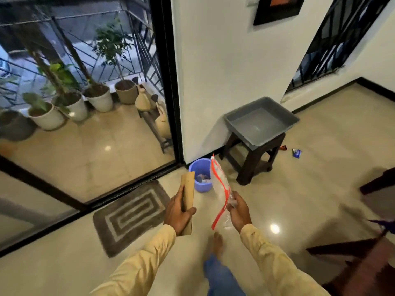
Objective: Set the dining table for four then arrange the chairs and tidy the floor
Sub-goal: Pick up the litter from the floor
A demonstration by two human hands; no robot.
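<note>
A round blue bin [200, 175] on the floor by the wall corner holds scraps of litter; right of it a grey tray [261, 122] sits on a dark stool [252, 159]. The left hand [178, 212] grips a flat cardboard strip [188, 189] upright, and the right hand [239, 212] pinches a clear, red-edged plastic bag [220, 186] near the bin. Two wrappers [296, 153] lie on the glossy floor, far right.
</note>
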